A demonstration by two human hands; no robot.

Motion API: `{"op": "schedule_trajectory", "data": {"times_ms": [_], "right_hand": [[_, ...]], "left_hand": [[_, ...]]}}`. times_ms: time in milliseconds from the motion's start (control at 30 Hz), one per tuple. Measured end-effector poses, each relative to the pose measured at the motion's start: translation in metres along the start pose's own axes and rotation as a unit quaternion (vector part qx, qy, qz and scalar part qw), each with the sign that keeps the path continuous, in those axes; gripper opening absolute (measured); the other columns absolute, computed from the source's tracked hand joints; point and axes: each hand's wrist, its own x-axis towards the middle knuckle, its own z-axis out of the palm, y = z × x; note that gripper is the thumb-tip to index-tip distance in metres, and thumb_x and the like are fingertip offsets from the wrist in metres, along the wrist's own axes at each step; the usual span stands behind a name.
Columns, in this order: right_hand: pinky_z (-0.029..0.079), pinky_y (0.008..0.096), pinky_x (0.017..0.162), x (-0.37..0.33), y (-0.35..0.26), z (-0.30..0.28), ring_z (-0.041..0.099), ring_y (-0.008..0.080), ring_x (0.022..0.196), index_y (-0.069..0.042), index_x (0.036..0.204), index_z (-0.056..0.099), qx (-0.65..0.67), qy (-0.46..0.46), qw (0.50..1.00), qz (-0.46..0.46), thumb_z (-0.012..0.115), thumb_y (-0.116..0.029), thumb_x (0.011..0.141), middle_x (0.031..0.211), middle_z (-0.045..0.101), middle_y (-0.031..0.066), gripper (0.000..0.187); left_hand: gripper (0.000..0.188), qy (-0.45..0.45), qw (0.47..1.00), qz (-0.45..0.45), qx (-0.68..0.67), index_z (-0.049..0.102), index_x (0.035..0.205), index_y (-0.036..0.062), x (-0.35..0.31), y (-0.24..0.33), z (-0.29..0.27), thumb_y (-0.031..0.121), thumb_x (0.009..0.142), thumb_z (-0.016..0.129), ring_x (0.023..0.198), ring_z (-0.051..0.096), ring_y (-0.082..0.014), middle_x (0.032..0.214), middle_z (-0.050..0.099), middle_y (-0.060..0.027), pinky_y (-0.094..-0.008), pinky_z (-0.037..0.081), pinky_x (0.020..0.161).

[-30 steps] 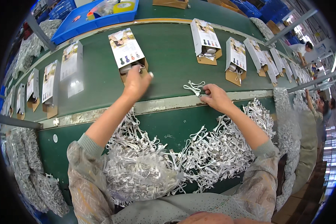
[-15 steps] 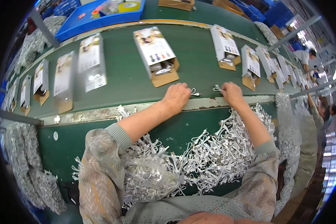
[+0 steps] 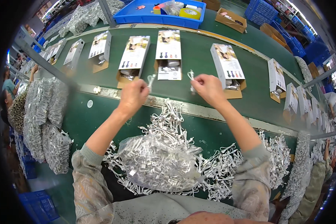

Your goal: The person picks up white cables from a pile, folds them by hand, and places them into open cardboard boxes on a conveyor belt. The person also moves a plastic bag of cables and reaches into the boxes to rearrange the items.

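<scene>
My left hand (image 3: 133, 94) is closed on a short white cable (image 3: 151, 82), whose loop sticks out to the right of the fingers. It hovers by the lower end of an open-ended printed box (image 3: 133, 56). In my right hand (image 3: 209, 89) another short white cable (image 3: 191, 77) is pinched, poking up left of the fingertips. Between the two hands, a little farther off, lies a second printed box (image 3: 168, 44), its brown flap open and a light grey item showing inside. Just right of my right hand rests a third open box (image 3: 228, 63).
A heap of white cables (image 3: 168, 115) and a clear bag of cables (image 3: 156, 164) lie on the near table. More boxes line the green belt (image 3: 192, 56) both ways. Beyond it stands a blue tray (image 3: 156, 19) with tape rolls. Bagged cables (image 3: 44, 104) hang at left; co-workers sit at both sides.
My view has swung left. My left hand has moved left and my right hand has come over beside the box, each still with a cable. The boxes appear shifted rightward.
</scene>
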Motion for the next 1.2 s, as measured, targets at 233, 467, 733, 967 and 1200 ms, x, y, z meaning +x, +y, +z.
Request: {"op": "schedule_trajectory", "data": {"times_ms": [233,467,733,967,1200], "right_hand": [[0.05,0.0449,0.067,0.058,0.016,0.075,0.063,0.0356,0.068,-0.003,0.071,0.066,-0.197,0.06,0.976,-0.07,0.057,-0.023,0.076,0.07,0.063,0.0206,0.023],[0.049,0.046,0.067,0.048,0.027,0.055,0.062,0.0362,0.076,0.001,0.074,0.059,-0.233,0.117,0.962,-0.077,0.06,-0.019,0.08,0.08,0.062,0.0236,0.02],[0.048,0.0453,0.075,-0.044,-0.02,-0.004,0.062,0.0396,0.081,0.003,0.09,0.06,-0.117,-0.227,0.966,0.045,0.061,-0.042,0.079,0.082,0.063,0.0256,0.046],[0.047,0.0319,0.067,-0.05,-0.01,0.017,0.06,0.0188,0.07,0.003,0.098,0.057,0.023,-0.241,0.969,0.051,0.064,-0.023,0.077,0.075,0.063,0.0116,0.034],[0.047,0.0288,0.07,-0.058,-0.009,0.025,0.059,0.0148,0.072,0.001,0.091,0.061,0.038,-0.176,0.98,0.083,0.061,-0.017,0.076,0.079,0.064,0.0077,0.023]], "left_hand": [[0.011,0.027,0.993,-0.023,0.115,0.062,0.07,0.001,0.001,-0.024,0.001,0.011,0.074,0.057,0.074,0.061,-0.0355,0.075,0.063,-0.0179,-0.0452,0.047,0.068],[0.015,0.015,0.999,0.03,0.005,0.065,0.081,0.0001,0.046,0.004,0.054,0.012,0.077,0.057,0.076,0.061,-0.0368,0.078,0.064,-0.0195,-0.0427,0.048,0.071],[0.048,-0.25,0.96,0.053,-0.111,0.05,0.121,-0.0007,-0.04,0.03,-0.022,0.024,0.082,0.063,0.099,0.058,-0.0247,0.109,0.059,-0.0173,-0.0356,0.046,0.084],[0.044,-0.356,0.885,-0.114,-0.277,0.053,0.118,-0.0015,-0.121,-0.012,-0.067,0.025,0.084,0.063,0.09,0.059,-0.0165,0.101,0.063,-0.01,-0.0294,0.047,0.081],[0.023,-0.226,0.809,-0.254,-0.48,0.056,0.101,-0.0028,-0.141,-0.015,-0.053,0.008,0.082,0.064,0.077,0.057,-0.0065,0.088,0.062,-0.0035,-0.021,0.047,0.068]]}}
